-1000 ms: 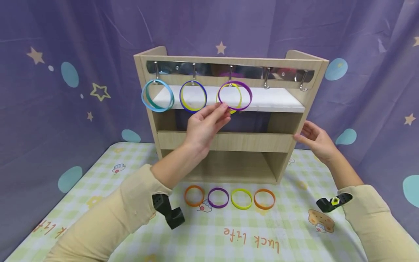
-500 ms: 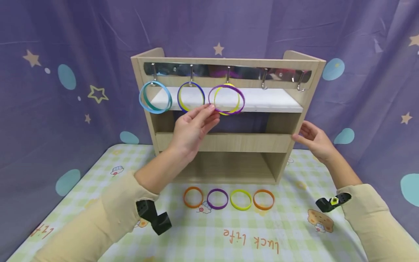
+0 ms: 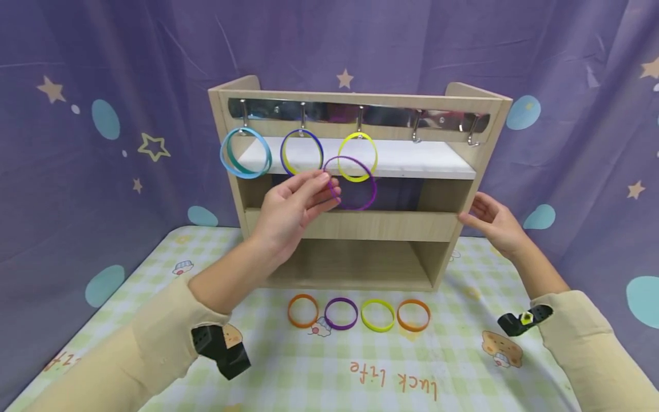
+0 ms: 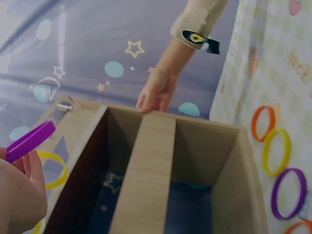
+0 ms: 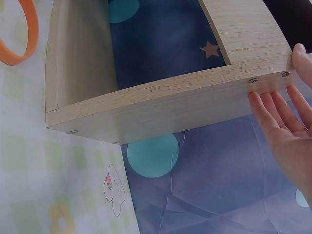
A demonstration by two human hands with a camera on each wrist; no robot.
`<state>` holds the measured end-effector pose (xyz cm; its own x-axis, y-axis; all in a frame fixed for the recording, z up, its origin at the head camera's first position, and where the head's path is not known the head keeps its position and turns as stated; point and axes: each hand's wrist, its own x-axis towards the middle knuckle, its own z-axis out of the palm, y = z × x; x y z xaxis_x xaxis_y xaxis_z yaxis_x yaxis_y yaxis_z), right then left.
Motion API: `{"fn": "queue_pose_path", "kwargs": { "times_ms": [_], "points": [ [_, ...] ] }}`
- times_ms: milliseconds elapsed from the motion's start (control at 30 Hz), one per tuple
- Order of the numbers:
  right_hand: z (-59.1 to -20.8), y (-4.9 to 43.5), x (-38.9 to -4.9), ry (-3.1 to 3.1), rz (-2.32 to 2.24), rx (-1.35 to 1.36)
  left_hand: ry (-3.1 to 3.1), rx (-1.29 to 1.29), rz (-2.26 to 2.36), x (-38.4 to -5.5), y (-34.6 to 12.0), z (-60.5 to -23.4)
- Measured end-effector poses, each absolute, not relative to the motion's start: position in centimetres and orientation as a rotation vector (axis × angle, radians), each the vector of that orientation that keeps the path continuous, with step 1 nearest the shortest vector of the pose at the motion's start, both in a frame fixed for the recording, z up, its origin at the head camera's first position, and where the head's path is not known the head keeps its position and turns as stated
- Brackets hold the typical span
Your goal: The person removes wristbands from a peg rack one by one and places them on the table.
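My left hand (image 3: 290,209) pinches a purple wristband (image 3: 374,186) between thumb and fingers, before the upper part of a wooden shelf unit (image 3: 355,224). The left wrist view shows the same purple wristband (image 4: 31,140) from the side. Just behind it, a yellow wristband (image 3: 375,154) hangs from the middle hook (image 3: 360,118). With fingers against the outer side panel, my right hand (image 3: 499,228) touches the unit's right edge. In the right wrist view, the thumb of the right hand (image 5: 287,124) lies at the front edge and the fingertips touch the side.
Light blue and teal wristbands (image 3: 269,157) hang on the leftmost hook, blue and yellow wristbands (image 3: 321,150) on the second. The fourth hook (image 3: 416,127) and the rightmost hook (image 3: 472,131) are bare. Orange (image 3: 290,312), purple (image 3: 356,315) and other wristbands lie in a row on the checkered tablecloth (image 3: 288,372).
My left hand has drawn back left and downward with the purple wristband, which now sits lower than the middle hook. The hanging yellow wristband is less covered. My right hand has stayed put.
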<state>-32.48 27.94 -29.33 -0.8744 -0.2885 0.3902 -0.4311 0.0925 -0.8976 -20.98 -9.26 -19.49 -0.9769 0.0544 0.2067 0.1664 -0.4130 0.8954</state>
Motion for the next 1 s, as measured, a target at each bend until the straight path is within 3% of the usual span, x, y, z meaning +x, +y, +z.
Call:
{"fn": "queue_pose_path", "kwargs": {
  "times_ms": [500,1000],
  "points": [
    [-29.4,28.0,-32.5,-2.293,1.853,0.681,-1.913,-0.1,-2.527,-20.6,-15.3,-24.5],
    [-29.2,28.0,-32.4,-2.386,1.741,0.628,-2.399,-0.055,-2.307,-21.1,-21.0,-29.8]
  ]
}}
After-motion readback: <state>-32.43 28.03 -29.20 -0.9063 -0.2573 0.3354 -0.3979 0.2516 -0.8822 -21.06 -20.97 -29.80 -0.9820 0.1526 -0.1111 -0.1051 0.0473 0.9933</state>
